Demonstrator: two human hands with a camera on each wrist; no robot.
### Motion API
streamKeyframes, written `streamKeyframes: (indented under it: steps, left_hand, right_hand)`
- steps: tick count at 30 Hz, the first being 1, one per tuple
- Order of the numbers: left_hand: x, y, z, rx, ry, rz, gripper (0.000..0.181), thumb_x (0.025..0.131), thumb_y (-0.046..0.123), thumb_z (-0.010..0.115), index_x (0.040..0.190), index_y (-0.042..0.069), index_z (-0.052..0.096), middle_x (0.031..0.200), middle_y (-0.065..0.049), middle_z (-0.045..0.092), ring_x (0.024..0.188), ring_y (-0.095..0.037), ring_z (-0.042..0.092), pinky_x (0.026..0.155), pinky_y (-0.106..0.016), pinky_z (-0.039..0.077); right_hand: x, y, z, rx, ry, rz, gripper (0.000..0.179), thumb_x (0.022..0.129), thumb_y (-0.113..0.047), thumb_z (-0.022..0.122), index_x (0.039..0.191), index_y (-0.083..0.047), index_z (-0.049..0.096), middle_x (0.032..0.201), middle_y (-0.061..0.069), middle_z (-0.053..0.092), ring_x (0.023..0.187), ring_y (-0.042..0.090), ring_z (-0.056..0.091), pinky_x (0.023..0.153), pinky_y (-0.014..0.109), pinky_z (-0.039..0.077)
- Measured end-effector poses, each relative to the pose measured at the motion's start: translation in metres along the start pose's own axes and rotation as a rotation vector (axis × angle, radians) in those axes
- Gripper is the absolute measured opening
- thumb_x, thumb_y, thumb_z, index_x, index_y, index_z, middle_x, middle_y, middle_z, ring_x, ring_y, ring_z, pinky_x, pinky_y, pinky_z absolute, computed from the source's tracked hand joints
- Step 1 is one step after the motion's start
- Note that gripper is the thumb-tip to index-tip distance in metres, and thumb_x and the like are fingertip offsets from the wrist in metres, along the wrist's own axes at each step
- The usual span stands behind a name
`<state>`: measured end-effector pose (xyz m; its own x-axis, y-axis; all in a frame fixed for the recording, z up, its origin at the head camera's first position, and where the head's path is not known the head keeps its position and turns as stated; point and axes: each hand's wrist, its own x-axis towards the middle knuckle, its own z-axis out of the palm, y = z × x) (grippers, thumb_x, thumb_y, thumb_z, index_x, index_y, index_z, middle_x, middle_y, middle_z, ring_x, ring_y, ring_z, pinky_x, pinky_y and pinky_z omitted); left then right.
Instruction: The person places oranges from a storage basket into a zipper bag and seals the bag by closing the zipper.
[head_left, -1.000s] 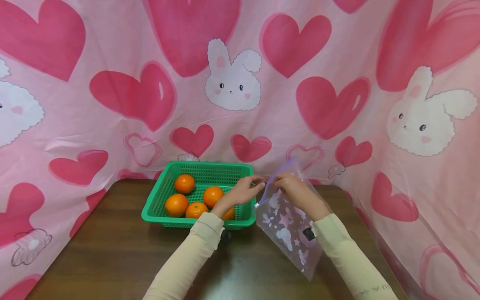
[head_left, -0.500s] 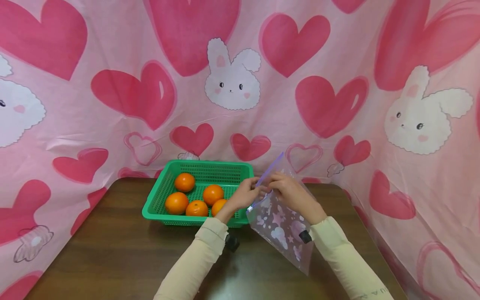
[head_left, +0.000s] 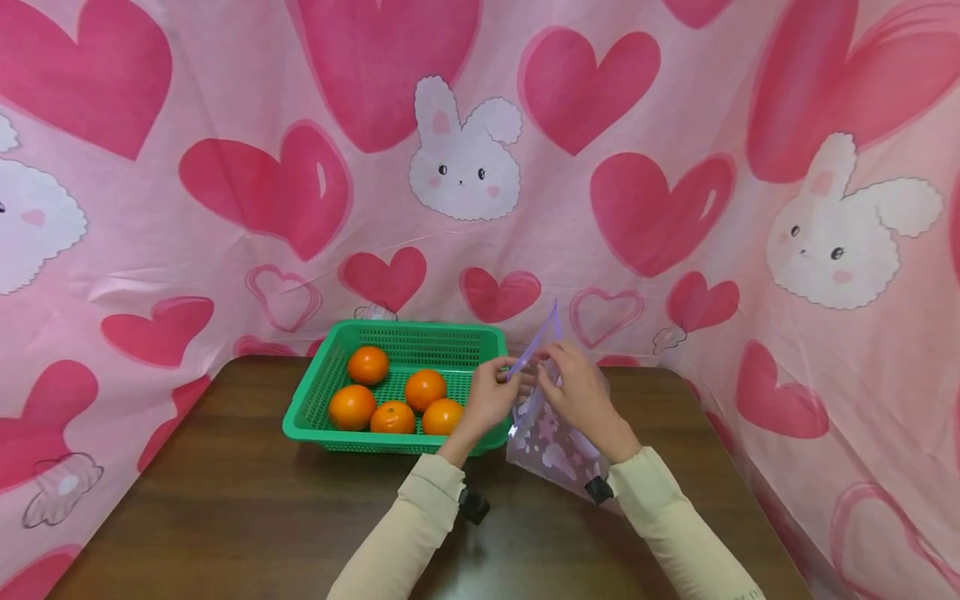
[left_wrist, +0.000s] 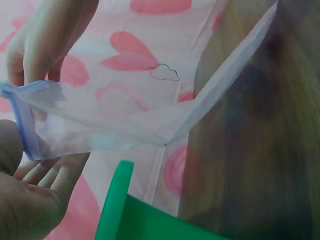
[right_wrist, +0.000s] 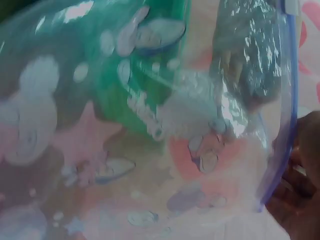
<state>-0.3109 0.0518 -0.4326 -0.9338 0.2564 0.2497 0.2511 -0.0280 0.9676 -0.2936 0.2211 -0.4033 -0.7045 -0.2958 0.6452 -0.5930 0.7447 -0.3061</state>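
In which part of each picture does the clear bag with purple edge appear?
Head: bag, right of centre, lower half.
Left wrist: bag, from left edge toward upper right.
Right wrist: bag, over most of the picture.
Shared landmark: green basket, seen through the bag in right wrist.

Head cam: wide, forward-down over brown wooden table (head_left: 247, 517). Wrist cams: close, sharing clear printed plastic bag (right_wrist: 90, 130); right blurry, apparently nearest.
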Motion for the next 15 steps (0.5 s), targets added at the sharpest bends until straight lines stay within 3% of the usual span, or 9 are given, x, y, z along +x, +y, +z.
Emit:
streamKeyframes:
  steps: [4,8,11,15]
  left_hand:
    - [-0.0018,-0.0031,0.0056,-0.052,0.061,0.01,0.021,0.101,0.006,0.061,0.112,-0.011,0.065,0.095,-0.024,0.076,0.082,-0.034,0.077,0.069,-0.035,0.063]
    - [-0.0045,-0.0062,0.0077,-0.08,0.104,0.015,0.022,0.1,0.009,0.064,0.109,-0.01,0.066,0.097,-0.026,0.075,0.086,-0.038,0.076,0.072,-0.036,0.063]
    - [-0.006,-0.0083,0.0079,-0.084,0.116,0.015,0.022,0.101,0.01,0.063,0.112,-0.009,0.067,0.1,-0.026,0.075,0.09,-0.039,0.075,0.074,-0.038,0.062]
    - [-0.0072,-0.0087,0.007,-0.083,0.121,0.014,0.025,0.103,0.006,0.059,0.122,-0.009,0.064,0.102,-0.03,0.073,0.094,-0.042,0.074,0.076,-0.042,0.062]
  right_hand:
    - [0.0001,-0.0035,0.0046,0.064,0.067,0.128,0.051,0.082,0.0,0.077,0.129,0.004,0.059,0.125,0.023,0.055,0.114,0.039,0.054,0.091,0.052,0.052]
    - [-0.0018,-0.0022,0.0067,0.17,0.052,0.233,0.07,0.079,0.006,0.074,0.142,0.008,0.044,0.134,0.029,0.045,0.12,0.045,0.05,0.098,0.056,0.051]
    - [-0.0019,0.0002,0.0076,0.247,0.015,0.289,0.071,0.079,0.007,0.07,0.144,0.011,0.041,0.132,0.031,0.048,0.116,0.047,0.055,0.093,0.054,0.056]
    - [-0.0012,0.0037,0.0079,0.286,-0.019,0.326,0.06,0.081,0.008,0.068,0.137,0.014,0.048,0.122,0.033,0.06,0.107,0.047,0.064,0.09,0.055,0.057]
